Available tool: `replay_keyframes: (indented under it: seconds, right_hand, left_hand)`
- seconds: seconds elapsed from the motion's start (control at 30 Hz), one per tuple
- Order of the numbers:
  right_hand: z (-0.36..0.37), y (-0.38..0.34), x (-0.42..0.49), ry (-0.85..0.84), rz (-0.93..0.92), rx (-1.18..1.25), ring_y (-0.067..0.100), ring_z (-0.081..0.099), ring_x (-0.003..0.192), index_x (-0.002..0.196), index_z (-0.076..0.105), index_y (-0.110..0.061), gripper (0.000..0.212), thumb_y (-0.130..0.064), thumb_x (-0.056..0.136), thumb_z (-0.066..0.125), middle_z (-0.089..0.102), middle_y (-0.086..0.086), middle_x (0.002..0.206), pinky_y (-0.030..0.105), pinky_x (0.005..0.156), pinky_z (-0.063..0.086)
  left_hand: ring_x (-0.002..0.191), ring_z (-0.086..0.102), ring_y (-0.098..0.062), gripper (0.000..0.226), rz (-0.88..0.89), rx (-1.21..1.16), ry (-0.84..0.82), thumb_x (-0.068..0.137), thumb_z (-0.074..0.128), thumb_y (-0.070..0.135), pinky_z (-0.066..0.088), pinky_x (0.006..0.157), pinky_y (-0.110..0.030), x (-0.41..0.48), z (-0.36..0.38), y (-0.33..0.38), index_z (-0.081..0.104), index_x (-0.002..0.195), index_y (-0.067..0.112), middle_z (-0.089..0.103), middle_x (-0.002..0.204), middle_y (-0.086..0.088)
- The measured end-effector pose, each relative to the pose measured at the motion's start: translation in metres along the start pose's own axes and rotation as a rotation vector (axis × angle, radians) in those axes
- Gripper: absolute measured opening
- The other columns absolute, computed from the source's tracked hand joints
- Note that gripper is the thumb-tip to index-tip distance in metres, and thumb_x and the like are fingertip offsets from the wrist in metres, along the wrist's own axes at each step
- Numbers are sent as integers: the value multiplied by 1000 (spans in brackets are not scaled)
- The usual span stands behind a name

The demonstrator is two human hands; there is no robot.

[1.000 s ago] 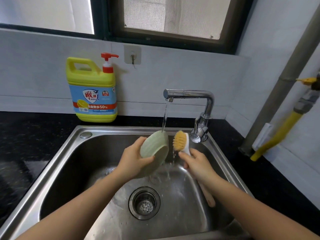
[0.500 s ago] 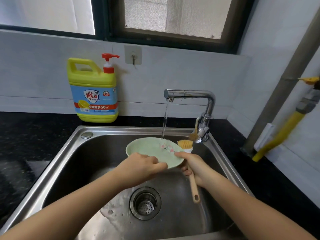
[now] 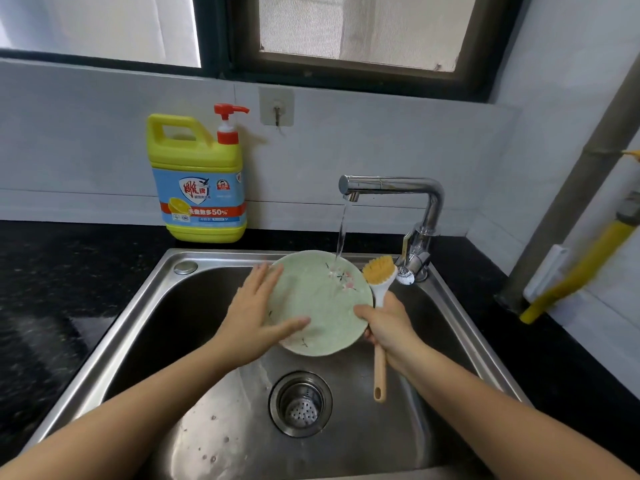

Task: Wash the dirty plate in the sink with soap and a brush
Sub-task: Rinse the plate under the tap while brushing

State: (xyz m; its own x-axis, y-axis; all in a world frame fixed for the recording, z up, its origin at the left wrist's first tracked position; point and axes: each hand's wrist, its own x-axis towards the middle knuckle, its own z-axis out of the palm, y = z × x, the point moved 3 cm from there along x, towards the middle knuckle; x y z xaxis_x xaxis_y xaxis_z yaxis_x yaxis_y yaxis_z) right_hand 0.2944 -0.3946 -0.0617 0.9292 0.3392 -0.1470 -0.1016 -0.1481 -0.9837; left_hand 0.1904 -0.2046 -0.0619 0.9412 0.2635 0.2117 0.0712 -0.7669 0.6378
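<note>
The green plate (image 3: pixel 322 306) is held tilted over the sink (image 3: pixel 149 299), its flowered face up under the thin stream from the tap (image 3: pixel 398 187), which lands near its far rim. The person's left grip (image 3: pixel 256 317) is released, fingers straight and laid against the plate's left edge, thumb across its face. The right grip (image 3: pixel 388 323) is clenched round the handle of the brush (image 3: pixel 379 271), bristles up just beside the plate's right rim, thumb on that rim; a yellow soap bottle (image 3: pixel 199 178) stands on the black bench (image 3: pixel 69 271) behind the sink.
</note>
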Motion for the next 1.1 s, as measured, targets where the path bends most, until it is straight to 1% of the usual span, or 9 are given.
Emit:
replay_keyframes:
  seconds: [0.1,0.2,0.4,0.53,0.6,0.67,0.8,0.93,1.1]
  right_hand:
    - [1,-2,-2,8,-43,-11,17,61,73,85,55,-25,29,4,86,51,66,6,92,19,42,43]
    - [1,-2,-3,4,-51,-1,15,61,70,94,57,-21,25,2,88,51,66,7,95,18,43,43]
    - [-6,-4,6,-12,-113,-262,22,66,90,104,61,-15,21,-5,88,51,68,4,99,37,71,57]
    - [-12,-23,-2,-53,-302,-921,27,62,95,136,39,-25,42,-41,97,38,61,5,108,34,71,47]
    - [-7,-33,-10,-83,-445,-1319,34,57,98,146,15,-36,48,-43,100,26,52,11,112,38,74,43]
    - [3,-40,-17,-104,-542,-1514,35,56,98,147,15,-35,47,-37,101,26,49,13,114,39,74,43]
    - [29,-41,-22,-260,-574,-1609,36,58,103,136,37,-21,37,-32,102,29,56,17,119,40,77,45]
    - [48,-34,-32,-490,-543,-1650,34,55,106,137,38,-20,41,-38,101,28,58,17,117,38,72,39]
    - [59,-36,-16,-378,-673,-1634,36,56,104,143,29,-25,47,-42,100,32,57,16,117,41,77,43]
  left_hand:
    - [121,49,-29,65,-476,-570,188,86,64,27,50,92,-48,4,2,1,33,141,14,43,142,-11]
    - [88,59,-34,28,-876,-1168,-7,90,51,8,55,70,-47,1,19,7,45,118,5,59,101,-20]
    - [77,62,-27,23,-819,-1245,61,95,40,2,56,49,-34,-7,32,15,45,110,19,61,92,-12]
    - [83,63,-27,25,-757,-1251,97,100,38,14,57,51,-35,-10,36,10,43,122,25,62,102,-10]
    - [92,63,-29,26,-714,-1256,104,101,38,20,58,56,-38,-10,34,10,42,125,27,61,114,-11]
    - [92,63,-28,27,-693,-1237,115,101,38,27,58,59,-38,-9,34,12,42,128,28,61,115,-10]
    - [84,63,-23,23,-645,-1138,141,101,35,36,58,59,-36,-8,34,13,44,122,37,63,103,-2]
    - [82,65,-24,26,-653,-1096,117,100,30,44,56,66,-39,-7,36,10,51,113,35,66,100,-5]
    - [73,65,-19,36,-695,-1076,39,97,29,53,56,61,-32,-7,41,10,57,101,32,69,87,-3]
